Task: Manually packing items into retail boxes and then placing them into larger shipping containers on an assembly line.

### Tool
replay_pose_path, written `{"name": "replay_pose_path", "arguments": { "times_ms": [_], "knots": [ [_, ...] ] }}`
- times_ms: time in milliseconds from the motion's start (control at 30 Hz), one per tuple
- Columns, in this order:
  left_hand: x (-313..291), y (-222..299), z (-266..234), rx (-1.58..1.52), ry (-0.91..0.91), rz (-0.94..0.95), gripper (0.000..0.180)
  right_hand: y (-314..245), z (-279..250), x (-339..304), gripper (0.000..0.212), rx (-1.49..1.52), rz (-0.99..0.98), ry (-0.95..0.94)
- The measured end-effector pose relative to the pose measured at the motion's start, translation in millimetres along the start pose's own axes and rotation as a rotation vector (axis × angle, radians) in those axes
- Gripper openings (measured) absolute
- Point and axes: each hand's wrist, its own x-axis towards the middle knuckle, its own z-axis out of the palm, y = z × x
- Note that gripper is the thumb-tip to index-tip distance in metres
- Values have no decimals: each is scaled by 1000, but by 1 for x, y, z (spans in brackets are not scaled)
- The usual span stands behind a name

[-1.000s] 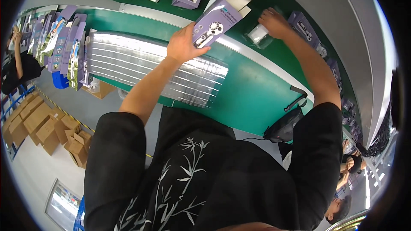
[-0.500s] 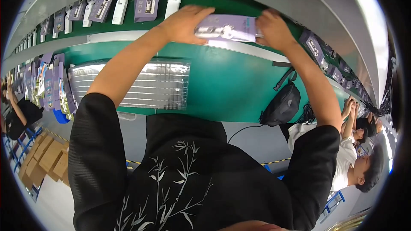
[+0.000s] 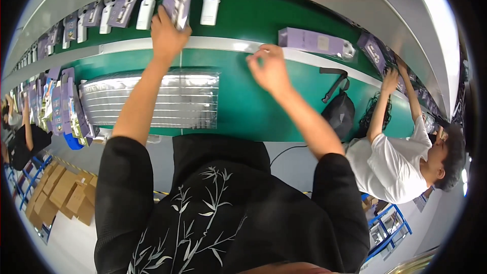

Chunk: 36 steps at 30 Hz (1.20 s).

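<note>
On the green conveyor, my left hand closes on the near edge of a purple fan box with a picture of a fan on its face. White handheld fans lie on both sides of that box, one fan to its right and another fan to its left. Over the metal rail, my right hand is empty, with its fingers loosely bent and a gap between thumb and forefinger. To its right another purple box lies on its side on the conveyor, with a round grille-like shape at its right end.
A stack of clear plastic sleeves lies on the green table. Folded purple cartons stand at the left. A black pouch rests at the right, near a co-worker in a white shirt. Brown cardboard boxes are on the floor.
Both hands have let go of the box they held, and it now lies on the conveyor at the right. My left hand has moved left onto another box; my right hand has drawn back nearer.
</note>
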Motion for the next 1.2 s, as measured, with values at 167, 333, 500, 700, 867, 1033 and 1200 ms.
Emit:
{"name": "replay_pose_path", "arguments": {
  "times_ms": [167,333,500,700,867,1033,1200],
  "knots": [
    [-71,-23,-11,-47,-8,127,86,7,38,-17,23,25,37,262],
    [-82,-30,-15,-40,20,73,82,119,-44,-8,62,-522,101,622],
    [-78,-29,-14,-40,-10,74,81,165,-87,52,45,-451,63,474],
    [-78,-21,-13,-106,2,54,84,12,0,-8,28,374,376,-380],
    [-79,-22,-15,-99,-5,56,85,-33,82,-63,26,934,585,-793],
    [-80,-27,-14,-67,-38,36,88,-48,97,-77,23,1014,672,-597],
    [-79,-29,-14,-70,-20,50,84,-67,98,-73,26,930,782,-643]
  ]
}}
